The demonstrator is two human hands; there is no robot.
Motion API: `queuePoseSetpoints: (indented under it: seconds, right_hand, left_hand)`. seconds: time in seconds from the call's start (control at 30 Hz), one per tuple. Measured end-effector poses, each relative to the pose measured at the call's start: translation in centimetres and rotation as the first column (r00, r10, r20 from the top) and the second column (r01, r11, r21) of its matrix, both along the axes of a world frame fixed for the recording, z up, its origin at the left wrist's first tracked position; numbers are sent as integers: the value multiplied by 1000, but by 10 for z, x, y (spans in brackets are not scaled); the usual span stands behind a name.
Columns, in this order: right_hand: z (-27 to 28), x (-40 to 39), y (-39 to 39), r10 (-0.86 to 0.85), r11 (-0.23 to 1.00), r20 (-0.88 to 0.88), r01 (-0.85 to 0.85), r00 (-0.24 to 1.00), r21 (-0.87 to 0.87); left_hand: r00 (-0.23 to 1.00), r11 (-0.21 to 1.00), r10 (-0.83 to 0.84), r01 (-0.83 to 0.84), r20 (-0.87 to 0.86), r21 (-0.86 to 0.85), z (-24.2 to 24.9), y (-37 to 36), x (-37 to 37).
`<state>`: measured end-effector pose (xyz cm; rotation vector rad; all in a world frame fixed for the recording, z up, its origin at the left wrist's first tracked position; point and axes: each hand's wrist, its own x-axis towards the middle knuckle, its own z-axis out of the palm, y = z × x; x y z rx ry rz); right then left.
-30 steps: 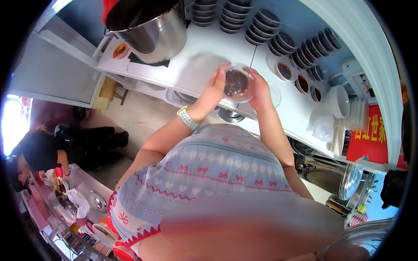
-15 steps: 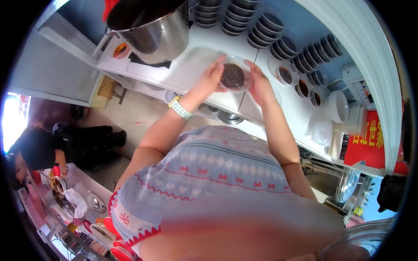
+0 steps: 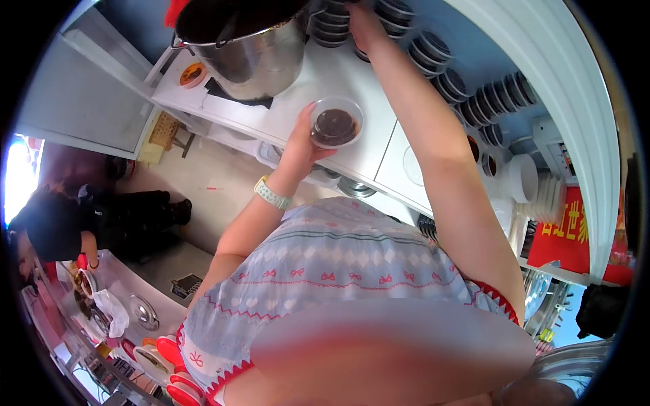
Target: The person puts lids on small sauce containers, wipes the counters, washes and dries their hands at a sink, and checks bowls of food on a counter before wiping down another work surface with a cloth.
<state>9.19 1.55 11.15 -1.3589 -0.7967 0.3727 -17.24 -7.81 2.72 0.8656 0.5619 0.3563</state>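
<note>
My left hand is closed around the side of a clear round plastic bowl holding a dark brown sauce, above the white counter. My right hand reaches to the back of the counter, among stacks of lidded plastic bowls with dark contents. Its fingertips run up to the top edge of the view, so whether they grip a bowl is hidden. Left of it stands a large steel pot with dark contents and a handle lying inside.
More stacked bowls line the back wall. Small cups of dark sauce, white round tubs and a red sign are on the right. A bowl with orange residue sits left of the pot. A person in black is at far left.
My right hand has let go of the bowl and stretched forward to the stacks at the back. My left hand keeps the bowl, now slightly further left.
</note>
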Motion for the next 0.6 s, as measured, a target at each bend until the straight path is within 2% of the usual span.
queuePoseSetpoints:
  seconds: [0.07, 0.27, 0.47, 0.53, 0.57, 0.6]
  right_hand:
    - [3, -2, 5, -44, 999, 87, 43, 995, 5]
    - [5, -7, 16, -108, 994, 204, 107, 973, 15]
    - [-11, 16, 24, -185, 981, 187, 191, 965, -15]
    - [-11, 19, 19, -156, 982, 112, 166, 981, -92]
    - [-13, 23, 16, -161, 981, 111, 171, 981, -93]
    - [-16, 27, 10, -119, 992, 1, 119, 993, -41]
  left_hand:
    - [996, 999, 43, -43, 74, 7, -10, 2, -6]
    - [992, 996, 92, -93, 87, 7, -15, 4, -16]
    - [988, 994, 111, -112, 106, 6, -12, 2, -19]
    - [987, 994, 109, -109, 116, -2, -13, 1, -15]
    - [986, 994, 111, -111, 127, -10, -14, 1, -14]
    - [987, 994, 106, -105, 124, -12, -14, 1, -13]
